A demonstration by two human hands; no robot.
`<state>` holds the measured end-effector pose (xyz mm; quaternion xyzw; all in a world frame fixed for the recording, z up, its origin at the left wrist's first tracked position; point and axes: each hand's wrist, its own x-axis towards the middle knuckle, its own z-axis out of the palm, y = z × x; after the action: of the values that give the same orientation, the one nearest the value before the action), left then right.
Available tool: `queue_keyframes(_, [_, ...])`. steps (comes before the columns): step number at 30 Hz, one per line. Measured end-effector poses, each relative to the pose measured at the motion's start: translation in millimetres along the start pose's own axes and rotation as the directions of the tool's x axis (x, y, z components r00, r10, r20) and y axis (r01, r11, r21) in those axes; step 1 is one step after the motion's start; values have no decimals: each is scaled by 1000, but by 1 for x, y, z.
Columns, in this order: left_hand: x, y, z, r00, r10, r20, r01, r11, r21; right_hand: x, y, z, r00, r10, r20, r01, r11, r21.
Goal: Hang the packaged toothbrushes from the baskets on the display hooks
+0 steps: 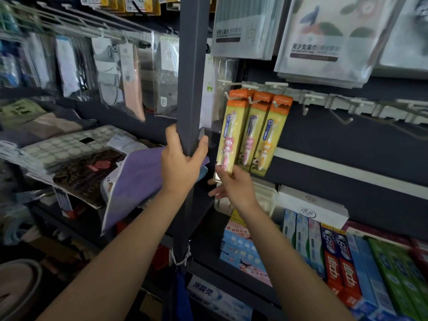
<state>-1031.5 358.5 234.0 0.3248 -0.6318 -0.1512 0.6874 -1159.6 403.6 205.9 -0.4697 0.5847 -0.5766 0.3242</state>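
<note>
- The left hand [180,158], frame centre, wraps thumb and fingers round the dark shelf post [193,89]; likely bracing the reach.
- The right hand [234,184] pinches the bottom of the leftmost toothbrush pack [229,133], probably steadying it; its top sits at a white hook [228,95].
- Two more packs [264,135] hang just beside it; hooks to the right [342,117] stand bare; no basket in view.

Toothpaste boxes [342,262] line the shelf at four o'clock. A purple cloth [141,179] drapes at nine o'clock; bagged socks [129,82] hang at ten.
</note>
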Motion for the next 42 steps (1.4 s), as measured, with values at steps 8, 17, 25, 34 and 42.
queue_keyframes(8, [-1, 3, 0, 999, -35, -6, 35, 999, 15, 18, -2, 4, 992, 108, -57, -103, 990, 92])
queue_keyframes(17, [-7, 6, -6, 997, -65, 30, 54, 960, 275, -39, 34, -28, 978, 207, 15, -207, 978, -22])
queue_keyframes(25, [-157, -37, -50, 762, -565, 316, 217, 683, 698, -124, 103, -67, 985, -9, 172, 66, 942, -329])
queue_keyframes(34, [-319, 38, -129, 498, -553, 668, 44, 786, 617, -300, 178, -103, 948, 140, 287, 129, 653, -746])
queue_keyframes(42, [-446, 104, -194, 459, -605, 651, 262, 792, 551, -449, 160, -125, 896, 300, 327, 66, 638, -767])
